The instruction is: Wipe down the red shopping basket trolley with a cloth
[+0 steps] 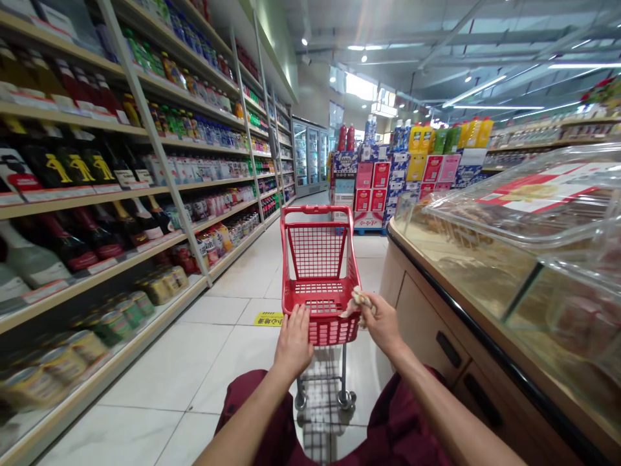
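Observation:
A small red plastic shopping cart on grey metal legs stands right in front of my knees. My left hand grips its near rim at the left corner, the fingers laid over the edge and the thumb side against the outer wall. In my right hand is a crumpled, pale patterned cloth, pinched between the fingers. The cloth touches the basket's rim at the near right corner. Part of it is hidden inside my fingers.
Shelves of bottles and cans line the left side. A wooden counter with clear covers stands close on my right. Stacked drink boxes stand ahead. A yellow floor sticker lies left of the cart.

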